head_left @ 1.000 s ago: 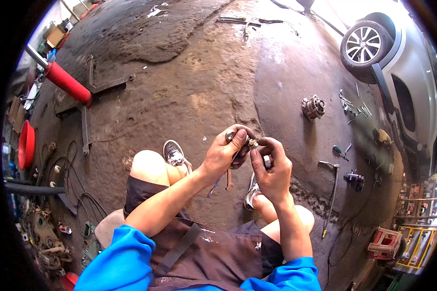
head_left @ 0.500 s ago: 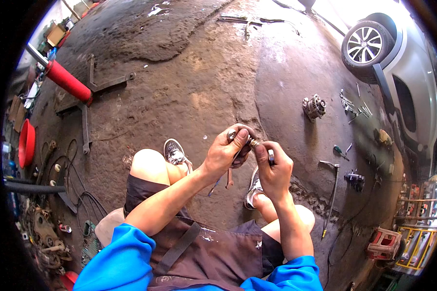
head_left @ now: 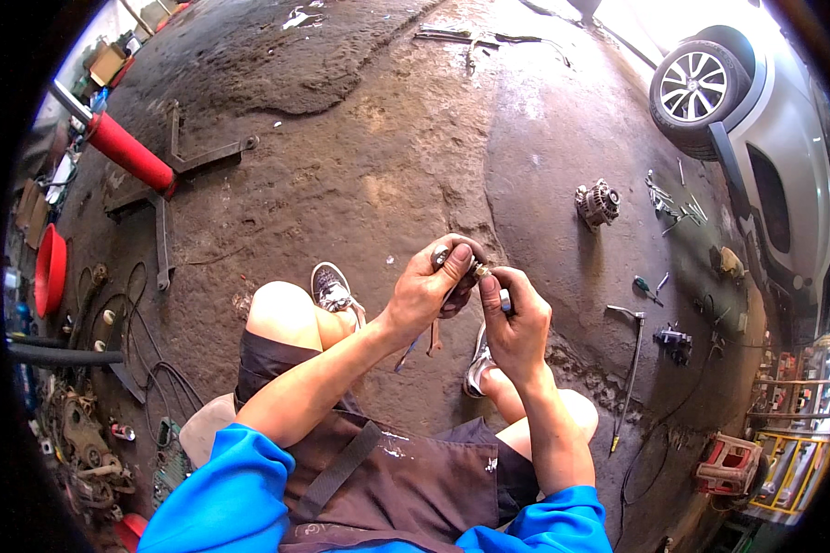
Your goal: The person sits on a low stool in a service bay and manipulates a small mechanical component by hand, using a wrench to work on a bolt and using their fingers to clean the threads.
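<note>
In front of my knees both hands are raised and nearly meet. My left hand (head_left: 429,286) is closed round a bundle of metal tools. A rounded tool end (head_left: 441,255) shows above its thumb, and a rusty-brown wrench end (head_left: 435,343) hangs below. A small shiny metal fitting (head_left: 481,271) sits at its fingertips, between the two hands. My right hand (head_left: 520,323) is closed, its thumb tip close to the fitting. A silvery round metal piece (head_left: 505,300) sticks out between the right thumb and fingers; the rest of it is hidden.
On the floor to the right are an alternator (head_left: 598,204), loose tools (head_left: 670,205), a screwdriver (head_left: 648,289), a long-handled ratchet (head_left: 630,373) and a black part (head_left: 674,345). A grey car (head_left: 773,175) stands beyond. Leftward are a red-posted stand (head_left: 131,154) and cables (head_left: 157,369).
My right hand has turned slightly and its fingers have shifted around the silvery piece, which now sits a little lower and to the left. My left hand has stayed almost still.
</note>
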`<state>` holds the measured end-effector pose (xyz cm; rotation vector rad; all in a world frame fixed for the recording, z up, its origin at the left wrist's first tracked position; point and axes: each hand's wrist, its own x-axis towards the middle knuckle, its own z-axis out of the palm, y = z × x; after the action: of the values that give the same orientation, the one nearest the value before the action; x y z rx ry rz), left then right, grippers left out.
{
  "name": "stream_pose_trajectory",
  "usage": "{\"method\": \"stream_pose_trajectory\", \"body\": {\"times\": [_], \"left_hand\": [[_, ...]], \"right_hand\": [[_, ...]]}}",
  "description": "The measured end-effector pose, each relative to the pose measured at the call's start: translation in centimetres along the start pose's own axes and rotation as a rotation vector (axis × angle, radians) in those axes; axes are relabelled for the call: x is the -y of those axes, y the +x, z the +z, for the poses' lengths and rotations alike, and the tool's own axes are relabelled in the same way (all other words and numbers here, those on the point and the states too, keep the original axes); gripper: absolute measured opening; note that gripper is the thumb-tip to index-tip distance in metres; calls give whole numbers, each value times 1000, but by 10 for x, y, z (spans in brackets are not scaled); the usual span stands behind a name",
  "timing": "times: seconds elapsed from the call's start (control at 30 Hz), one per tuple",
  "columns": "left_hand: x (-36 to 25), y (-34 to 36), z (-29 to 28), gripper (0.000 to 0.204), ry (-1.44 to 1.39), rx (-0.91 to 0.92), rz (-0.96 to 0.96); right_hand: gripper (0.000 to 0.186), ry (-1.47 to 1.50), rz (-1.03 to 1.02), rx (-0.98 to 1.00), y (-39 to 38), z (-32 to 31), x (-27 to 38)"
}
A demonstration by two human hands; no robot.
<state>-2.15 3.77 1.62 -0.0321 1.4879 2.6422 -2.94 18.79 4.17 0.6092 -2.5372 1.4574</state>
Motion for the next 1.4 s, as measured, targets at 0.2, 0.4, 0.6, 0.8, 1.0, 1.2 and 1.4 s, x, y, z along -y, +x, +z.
{"method": "stream_pose_trajectory", "body": {"times": [0.2,0.4,0.6,0.8,1.0,1.2,1.4], "left_hand": [[-7,-2,-2,30,-25,16,-41],[1,0,1,30,4,-22,-7],[3,2,-4,28,9,-23,2],[-4,-3,1,31,-108,11,-93],[-6,-2,0,32,-235,51,-171],[4,-2,-1,28,-170,50,-183],[-1,-3,-1,27,-121,20,-236]], "right_hand": [[28,141,47,-39,-3,0,4],[24,134,235,93,-1,-2,-8],[20,155,116,-8,3,3,5],[23,80,206,44,2,-3,3],[30,-16,-8,-12,3,-6,3],[20,-89,26,25,3,0,-3],[27,-95,1,12,4,-6,8]]}}
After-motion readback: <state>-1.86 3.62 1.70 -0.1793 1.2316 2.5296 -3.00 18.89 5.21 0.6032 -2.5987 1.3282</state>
